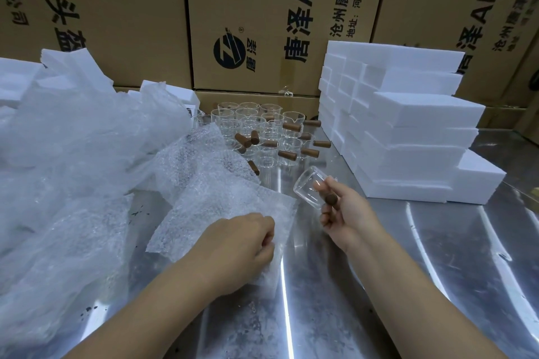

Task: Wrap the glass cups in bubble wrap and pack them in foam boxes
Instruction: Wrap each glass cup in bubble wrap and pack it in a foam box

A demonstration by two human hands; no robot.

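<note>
Glass cup [307, 186] hovering beside the bubble wrap sheet [233, 204], ready for wrapping.

The right hand [339, 213] is curling its fingers round the cup's brown handle [329, 198], holding it tipped sideways above the surface [379, 271], just right of the left hand [245, 242], which is pinching the limp sheet's near edge. The cup is looking light, slick and breakable, so the handle is probably offering the surest hold.

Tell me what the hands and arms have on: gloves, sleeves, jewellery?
Nothing worn shows. The left hand and right hand are ungloved, with no rings or watch; the left forearm and right forearm are bare, no sleeve reaching into view.
</note>
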